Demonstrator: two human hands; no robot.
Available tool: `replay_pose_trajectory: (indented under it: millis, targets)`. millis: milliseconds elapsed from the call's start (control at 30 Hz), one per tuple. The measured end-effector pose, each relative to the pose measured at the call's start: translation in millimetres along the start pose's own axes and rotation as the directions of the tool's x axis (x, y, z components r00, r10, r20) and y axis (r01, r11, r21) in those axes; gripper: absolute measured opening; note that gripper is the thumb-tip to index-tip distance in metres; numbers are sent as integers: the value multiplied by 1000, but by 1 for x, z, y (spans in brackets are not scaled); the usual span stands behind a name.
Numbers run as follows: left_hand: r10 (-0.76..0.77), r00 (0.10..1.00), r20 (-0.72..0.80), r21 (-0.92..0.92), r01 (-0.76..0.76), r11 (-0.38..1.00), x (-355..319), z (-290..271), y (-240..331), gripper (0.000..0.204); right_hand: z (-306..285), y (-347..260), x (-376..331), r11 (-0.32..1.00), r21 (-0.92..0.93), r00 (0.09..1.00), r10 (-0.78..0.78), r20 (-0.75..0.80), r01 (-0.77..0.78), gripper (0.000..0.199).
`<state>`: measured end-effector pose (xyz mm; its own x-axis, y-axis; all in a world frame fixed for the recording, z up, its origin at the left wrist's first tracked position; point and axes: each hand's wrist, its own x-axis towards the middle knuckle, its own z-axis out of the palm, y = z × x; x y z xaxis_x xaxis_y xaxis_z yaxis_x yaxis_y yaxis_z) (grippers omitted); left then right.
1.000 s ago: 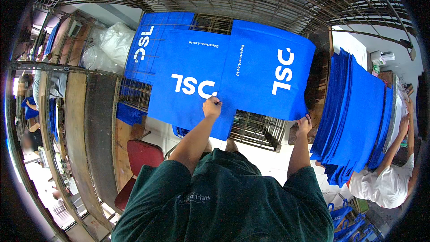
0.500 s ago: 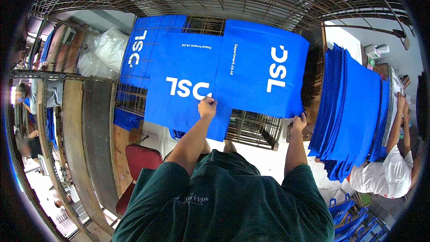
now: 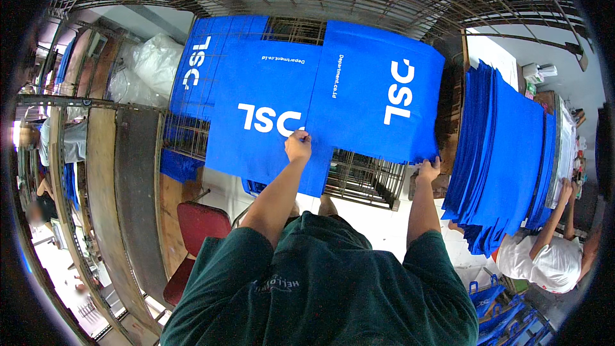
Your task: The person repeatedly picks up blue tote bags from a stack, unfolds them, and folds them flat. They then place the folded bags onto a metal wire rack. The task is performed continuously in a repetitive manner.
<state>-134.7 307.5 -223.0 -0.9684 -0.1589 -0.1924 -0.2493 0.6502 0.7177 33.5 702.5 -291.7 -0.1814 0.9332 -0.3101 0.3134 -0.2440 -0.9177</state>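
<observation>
Blue fabric bag panels with white lettering lie on a wire mesh rack point(image 3: 365, 179) in front of me. My left hand point(image 3: 298, 146) pinches the near edge of the middle blue panel point(image 3: 269, 102), fingers closed on the cloth. My right hand point(image 3: 428, 169) grips the near right corner of the right blue panel point(image 3: 378, 83), which overlaps the middle one. A third blue panel point(image 3: 195, 67) lies at the far left under the others.
A thick stack of blue panels point(image 3: 506, 154) rests on a table at the right, where another person in a white shirt point(image 3: 544, 263) reaches. A red chair point(image 3: 195, 224) stands at lower left by a wooden bench point(image 3: 128, 192). White plastic bags point(image 3: 150, 64) sit at the back left.
Both hands have shifted slightly with the panels, drawing the right panel a little further over the rack; the grips look unchanged.
</observation>
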Motion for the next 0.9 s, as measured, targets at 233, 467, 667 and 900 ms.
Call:
replay_pose_trajectory:
  millis: [233, 467, 667, 900]
  targets:
    - [-49, 999, -2, 22, 49, 999, -6, -6, 5, 15, -15, 13, 5, 983, -184, 1000, -18, 15, 20, 61]
    - [-28, 1000, 10, 63, 28, 998, -10, -8, 6, 14, -15, 11, 8, 990, -142, 997, 26, 68, -17, 58]
    - [272, 950, -157, 104, -257, 961, -22, -22, 15, 16, -31, 24, 3, 837, -525, 987, -160, 31, 152, 53]
    - [436, 891, 130, -64, -431, 900, -53, -96, -10, 21, -50, -39, -96, 922, -19, 787, -319, 528, 386, 42]
